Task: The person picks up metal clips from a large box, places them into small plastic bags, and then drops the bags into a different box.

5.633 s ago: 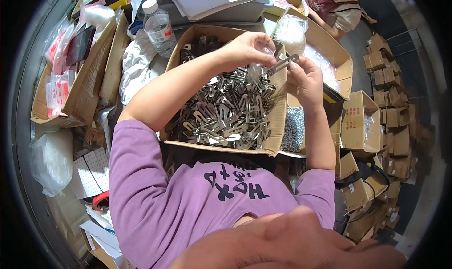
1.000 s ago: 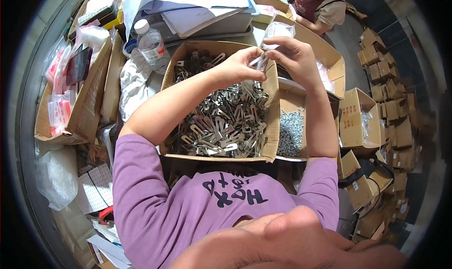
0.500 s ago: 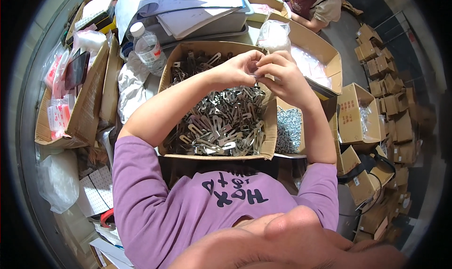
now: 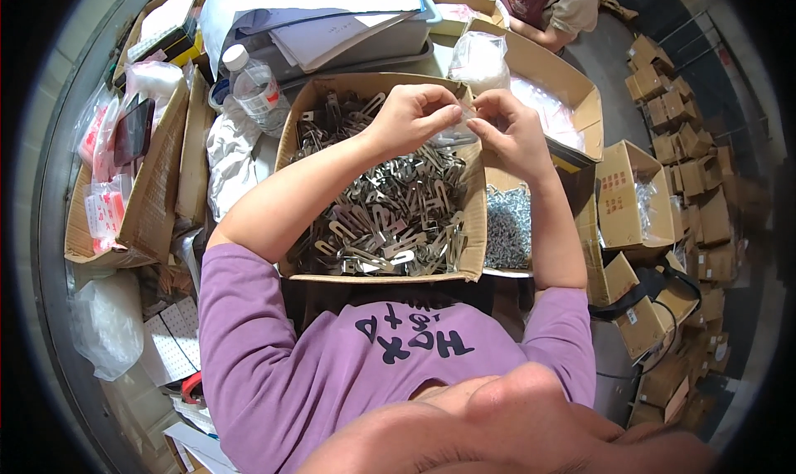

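Clips point(image 4: 390, 217) lie in a carton point(image 4: 474, 217); left is a bottle point(image 4: 258, 97), right (just beside) small parts point(image 4: 508, 229).

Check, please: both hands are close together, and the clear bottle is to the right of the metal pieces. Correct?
Wrong side: the head view shows the clear bottle to the left of the metal pieces; the left hand and right hand are close together.
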Demonstrator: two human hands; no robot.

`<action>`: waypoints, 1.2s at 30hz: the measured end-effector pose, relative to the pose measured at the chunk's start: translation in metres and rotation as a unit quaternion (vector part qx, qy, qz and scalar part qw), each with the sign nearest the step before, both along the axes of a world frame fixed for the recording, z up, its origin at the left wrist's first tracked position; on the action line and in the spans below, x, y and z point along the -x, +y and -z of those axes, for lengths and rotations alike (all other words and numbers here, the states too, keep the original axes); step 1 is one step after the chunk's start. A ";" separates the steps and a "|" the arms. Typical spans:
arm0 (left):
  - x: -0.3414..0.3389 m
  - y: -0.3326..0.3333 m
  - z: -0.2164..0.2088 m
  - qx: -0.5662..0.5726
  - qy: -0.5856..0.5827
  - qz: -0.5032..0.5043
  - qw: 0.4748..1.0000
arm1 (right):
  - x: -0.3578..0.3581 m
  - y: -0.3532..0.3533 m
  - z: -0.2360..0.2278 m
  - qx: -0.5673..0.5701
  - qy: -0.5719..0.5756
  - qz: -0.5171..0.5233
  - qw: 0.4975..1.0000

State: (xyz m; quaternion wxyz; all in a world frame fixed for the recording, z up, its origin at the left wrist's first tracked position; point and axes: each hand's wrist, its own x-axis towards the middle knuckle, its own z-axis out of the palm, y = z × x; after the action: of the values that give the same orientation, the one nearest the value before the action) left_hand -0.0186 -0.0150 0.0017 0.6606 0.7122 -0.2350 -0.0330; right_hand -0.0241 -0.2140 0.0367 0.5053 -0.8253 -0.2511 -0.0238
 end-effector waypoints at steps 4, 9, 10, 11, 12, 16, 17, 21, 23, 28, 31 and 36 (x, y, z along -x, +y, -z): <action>0.003 0.002 0.000 -0.020 -0.018 0.024 0.999 | -0.002 0.000 0.006 0.036 -0.018 -0.072 0.997; 0.006 0.000 -0.003 0.035 -0.016 0.058 0.998 | 0.003 -0.006 0.005 -0.003 0.048 -0.102 0.994; 0.005 0.001 -0.003 0.050 -0.019 0.047 0.997 | 0.003 -0.011 0.006 -0.022 0.075 -0.097 0.992; 0.003 0.003 -0.004 0.065 -0.023 0.035 0.997 | 0.003 -0.015 0.004 -0.041 0.102 -0.093 0.990; 0.001 0.003 -0.003 0.085 -0.013 0.038 0.996 | 0.005 -0.020 -0.001 -0.021 0.095 -0.078 0.992; 0.000 -0.001 0.003 0.100 0.043 0.051 0.993 | 0.014 -0.042 -0.005 0.028 -0.015 -0.015 0.999; -0.001 -0.002 0.005 0.100 0.065 0.048 0.992 | 0.018 -0.055 -0.011 0.036 -0.042 0.034 0.998; 0.001 0.000 -0.003 0.112 0.059 0.057 0.990 | 0.034 -0.142 -0.037 -0.054 -0.122 0.274 0.953; -0.002 -0.003 -0.002 0.118 0.062 0.074 0.988 | 0.044 -0.185 -0.049 -0.019 -0.183 0.406 0.895; -0.006 -0.002 0.003 0.083 0.065 0.073 0.992 | 0.014 -0.201 -0.041 0.112 -0.159 0.514 0.835; -0.007 0.002 0.009 0.078 0.064 0.064 0.993 | -0.043 -0.190 -0.006 0.257 -0.068 0.367 0.891; -0.013 0.001 0.012 0.056 0.057 0.044 0.996 | -0.138 -0.188 0.087 0.414 0.140 0.208 0.875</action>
State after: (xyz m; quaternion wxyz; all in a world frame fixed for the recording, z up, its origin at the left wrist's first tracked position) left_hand -0.0056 -0.0143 -0.0107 0.7098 0.6599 -0.2297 -0.0898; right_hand 0.1137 -0.4018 -0.0502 0.1303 -0.9870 0.0132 0.0937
